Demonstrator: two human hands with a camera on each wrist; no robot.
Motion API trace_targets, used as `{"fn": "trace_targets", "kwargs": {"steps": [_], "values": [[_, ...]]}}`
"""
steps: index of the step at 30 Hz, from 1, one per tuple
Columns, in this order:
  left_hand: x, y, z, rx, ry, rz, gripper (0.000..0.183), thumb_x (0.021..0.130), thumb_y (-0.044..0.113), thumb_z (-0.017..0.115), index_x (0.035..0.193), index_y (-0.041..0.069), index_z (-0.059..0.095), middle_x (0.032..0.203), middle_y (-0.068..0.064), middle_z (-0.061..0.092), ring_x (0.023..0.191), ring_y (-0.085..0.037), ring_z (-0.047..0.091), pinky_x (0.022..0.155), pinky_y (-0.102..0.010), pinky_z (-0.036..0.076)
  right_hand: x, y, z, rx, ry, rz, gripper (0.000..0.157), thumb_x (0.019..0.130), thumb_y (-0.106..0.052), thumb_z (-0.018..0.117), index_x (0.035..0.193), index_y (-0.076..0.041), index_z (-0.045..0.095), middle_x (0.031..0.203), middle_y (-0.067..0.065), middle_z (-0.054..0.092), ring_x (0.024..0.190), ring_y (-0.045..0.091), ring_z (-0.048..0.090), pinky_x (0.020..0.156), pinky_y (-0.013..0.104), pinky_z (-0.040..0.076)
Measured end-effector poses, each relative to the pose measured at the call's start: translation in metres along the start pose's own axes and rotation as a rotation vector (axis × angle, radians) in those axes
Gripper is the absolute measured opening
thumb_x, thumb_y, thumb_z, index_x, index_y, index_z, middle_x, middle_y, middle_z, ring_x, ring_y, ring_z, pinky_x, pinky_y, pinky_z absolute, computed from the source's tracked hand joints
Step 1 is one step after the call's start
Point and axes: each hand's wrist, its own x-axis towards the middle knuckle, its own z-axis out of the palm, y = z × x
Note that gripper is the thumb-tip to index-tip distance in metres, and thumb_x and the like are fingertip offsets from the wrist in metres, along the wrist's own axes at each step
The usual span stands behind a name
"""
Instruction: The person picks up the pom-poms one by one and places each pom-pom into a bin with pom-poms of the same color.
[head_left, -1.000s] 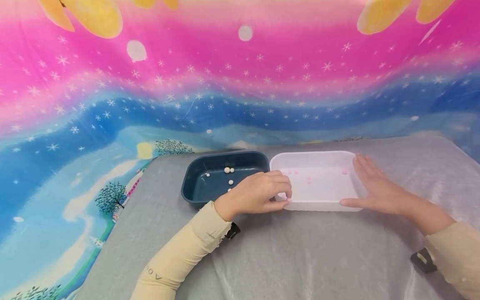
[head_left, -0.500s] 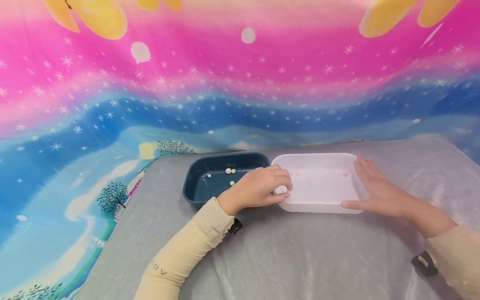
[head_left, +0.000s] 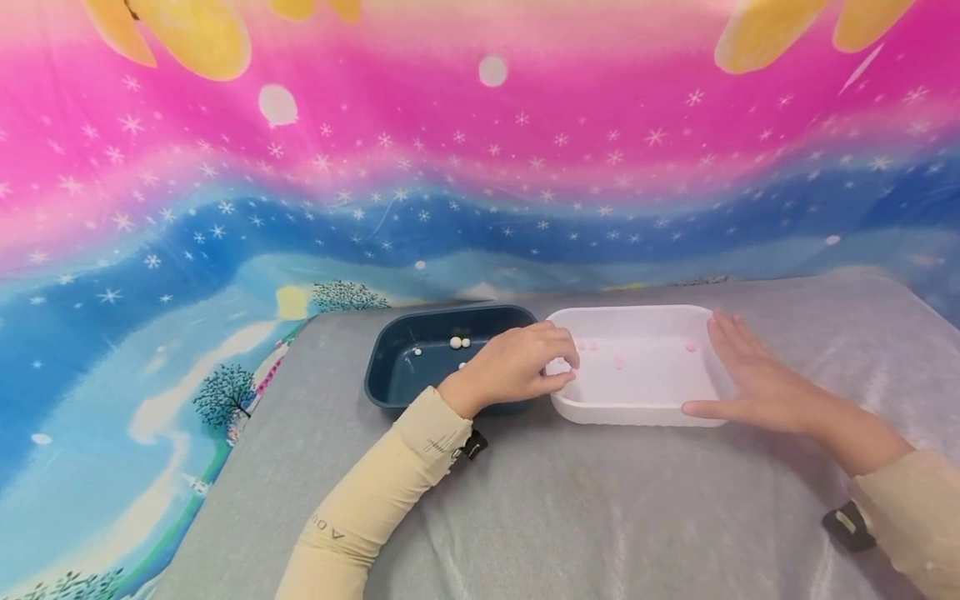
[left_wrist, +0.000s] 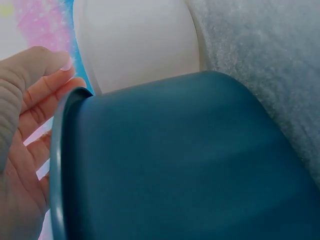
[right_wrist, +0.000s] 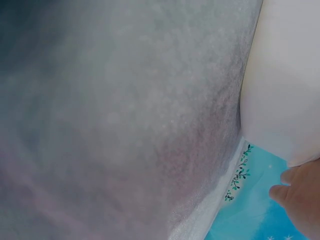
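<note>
My left hand [head_left: 517, 367] reaches over the right end of the dark teal tub [head_left: 378, 358], fingertips above the left end of the white tub [head_left: 637, 413]. Its fingers curl and the thumb tip meets the forefinger; I cannot tell whether something small sits between them. In the left wrist view the hand [left_wrist: 30, 120] shows beyond the teal tub's rim [left_wrist: 57, 170]. Small white balls [head_left: 456, 342] lie in the teal tub, some hidden by the hand. Pink balls [head_left: 618, 362] lie in the white one. My right hand [head_left: 757, 375], fingers straight, rests against the white tub's right end.
Both tubs stand side by side on a table covered with grey cloth [head_left: 600, 508]. Behind it hangs a pink and blue printed backdrop [head_left: 420, 125]. A dark wrist device [head_left: 849, 525] hangs under the right sleeve.
My left hand has moved up slightly, away from the white tub's front rim, its fingers still curled. The right hand stays at the white tub's end, and the balls in sight lie as before.
</note>
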Motion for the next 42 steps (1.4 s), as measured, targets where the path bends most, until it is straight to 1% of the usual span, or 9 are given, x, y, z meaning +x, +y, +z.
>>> {"fn": "trace_targets", "kwargs": {"steps": [4,7,14,20,24,31,36,39,42], "values": [[0.001,-0.001,0.000,0.009,-0.004,-0.025,0.012,0.096,0.019,0.063,0.102,0.016,0.073,0.104,0.004,0.069,0.093,-0.010,0.060,0.106,-0.030,0.047,0.000,-0.001,-0.001,-0.001,-0.002,0.002,0.122,0.084,-0.052,0.072,0.155,0.007,-0.009,0.161,0.019,-0.025,0.148,0.043,-0.024,0.120,0.058,-0.013],[0.001,-0.002,0.001,0.021,-0.017,-0.044,0.014,0.097,0.021,0.062,0.103,0.017,0.074,0.104,0.005,0.069,0.092,-0.010,0.059,0.100,-0.028,0.050,0.001,-0.001,-0.001,0.002,-0.003,0.001,0.122,0.084,-0.052,0.072,0.155,0.007,-0.008,0.161,0.019,-0.025,0.148,0.043,-0.024,0.120,0.057,-0.013],[0.001,-0.004,0.003,0.040,-0.067,-0.091,0.020,0.098,0.023,0.062,0.111,0.015,0.074,0.108,0.003,0.070,0.093,-0.011,0.059,0.102,-0.030,0.049,0.001,0.000,0.000,0.011,-0.003,0.000,0.121,0.085,-0.051,0.072,0.155,0.007,-0.007,0.162,0.020,-0.024,0.148,0.043,-0.024,0.120,0.059,-0.012],[-0.012,-0.002,-0.006,0.091,-0.071,-0.108,0.022,0.098,0.028,0.061,0.113,0.017,0.074,0.108,0.004,0.070,0.094,-0.012,0.058,0.076,-0.026,0.053,0.006,0.002,0.002,0.008,-0.008,-0.010,0.121,0.085,-0.052,0.072,0.155,0.007,-0.007,0.162,0.020,-0.024,0.148,0.043,-0.024,0.120,0.059,-0.012],[-0.032,-0.004,-0.015,0.143,-0.032,-0.106,0.019,0.098,0.028,0.062,0.111,0.019,0.073,0.107,0.007,0.069,0.097,-0.012,0.058,0.068,-0.025,0.050,0.010,0.004,0.003,0.009,-0.007,-0.019,0.121,0.085,-0.052,0.071,0.155,0.007,-0.008,0.161,0.019,-0.025,0.148,0.043,-0.024,0.120,0.058,-0.013],[-0.078,-0.014,-0.031,0.189,0.030,-0.194,0.024,0.095,0.030,0.067,0.115,0.018,0.072,0.112,0.005,0.069,0.105,-0.013,0.062,0.075,-0.030,0.056,0.015,0.014,0.004,0.013,0.012,-0.028,0.122,0.085,-0.051,0.072,0.155,0.005,-0.010,0.161,0.019,-0.024,0.148,0.044,-0.024,0.120,0.059,-0.013],[-0.115,-0.027,-0.044,0.195,0.042,-0.341,0.028,0.096,0.032,0.066,0.120,0.018,0.069,0.121,0.003,0.068,0.117,-0.017,0.060,0.084,-0.039,0.057,0.012,0.034,-0.001,0.075,0.069,-0.068,0.103,0.094,-0.039,0.064,0.159,-0.006,-0.009,0.164,0.018,-0.016,0.150,0.043,-0.020,0.120,0.055,-0.017],[-0.138,-0.037,-0.049,0.190,0.041,-0.451,0.035,0.095,0.031,0.066,0.127,0.016,0.066,0.129,-0.001,0.065,0.128,-0.023,0.054,0.092,-0.052,0.054,0.004,0.050,-0.006,0.089,0.133,-0.087,0.085,0.101,-0.031,0.055,0.161,-0.011,-0.002,0.166,0.019,-0.007,0.152,0.042,-0.015,0.121,0.050,-0.018],[-0.159,-0.049,-0.052,0.202,0.045,-0.558,0.050,0.096,0.036,0.065,0.141,0.017,0.055,0.145,-0.004,0.056,0.141,-0.029,0.042,0.097,-0.067,0.046,-0.004,0.068,-0.010,0.024,0.212,-0.089,0.076,0.103,-0.027,0.050,0.161,-0.010,0.004,0.165,0.023,-0.001,0.152,0.041,-0.012,0.122,0.045,-0.018]]}}
